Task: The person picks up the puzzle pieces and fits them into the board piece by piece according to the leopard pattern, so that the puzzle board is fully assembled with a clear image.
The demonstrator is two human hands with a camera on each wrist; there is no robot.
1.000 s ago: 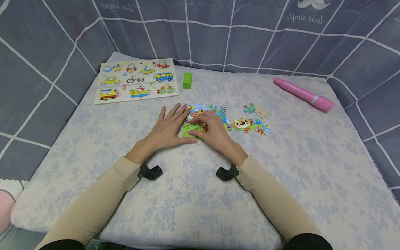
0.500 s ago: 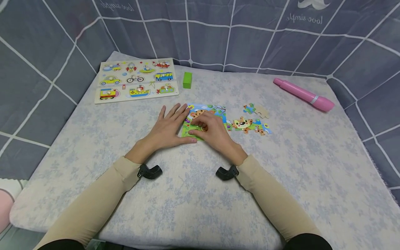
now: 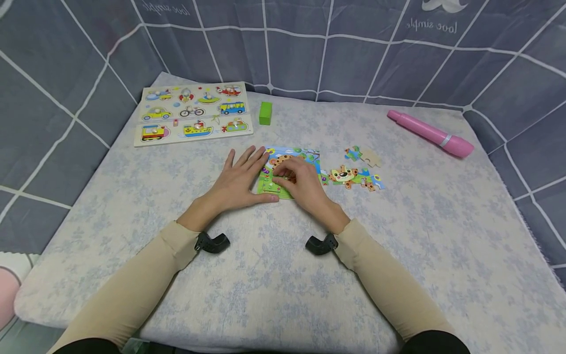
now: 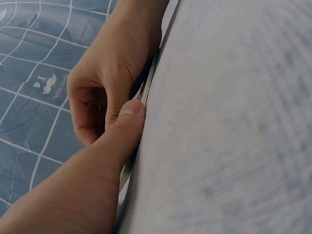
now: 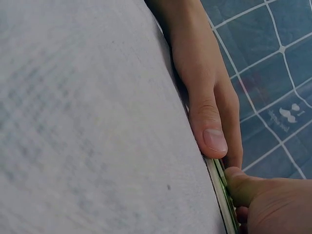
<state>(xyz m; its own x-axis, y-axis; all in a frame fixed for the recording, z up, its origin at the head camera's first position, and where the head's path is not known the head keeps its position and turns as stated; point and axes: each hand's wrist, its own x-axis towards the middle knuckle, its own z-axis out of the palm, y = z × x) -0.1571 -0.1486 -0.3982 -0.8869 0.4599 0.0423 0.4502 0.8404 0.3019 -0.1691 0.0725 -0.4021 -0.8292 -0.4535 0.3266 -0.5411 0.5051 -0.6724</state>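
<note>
A jigsaw puzzle (image 3: pixel 313 156) with a bear picture lies flat in front of me in the head view. My left hand (image 3: pixel 236 183) rests with straight, spread fingers at its left side, the thumb along the near edge. Over the puzzle's middle, my right hand (image 3: pixel 304 184) curls its thumb and fingers together and pinches a green puzzle piece (image 3: pixel 271 187), partly covered by the fingers. In the right wrist view, the right thumb (image 5: pixel 241 187) is at the green piece's edge, beside the left thumb (image 5: pixel 214 140). Several loose pieces (image 3: pixel 342 175) lie right of the puzzle, one of them face down.
A wooden vehicle peg puzzle (image 3: pixel 177 140) lies at the back left, with a green block (image 3: pixel 265 113) beside it. At the back right is a pink flashlight-shaped object (image 3: pixel 424 130). Grey checked curtains (image 3: pixel 296 54) surround the cloth-covered table (image 3: pixel 274 285).
My right thumb and fingertips have shifted slightly right and away from me, uncovering more of the green piece near the puzzle's near left corner. My left hand stays in place.
</note>
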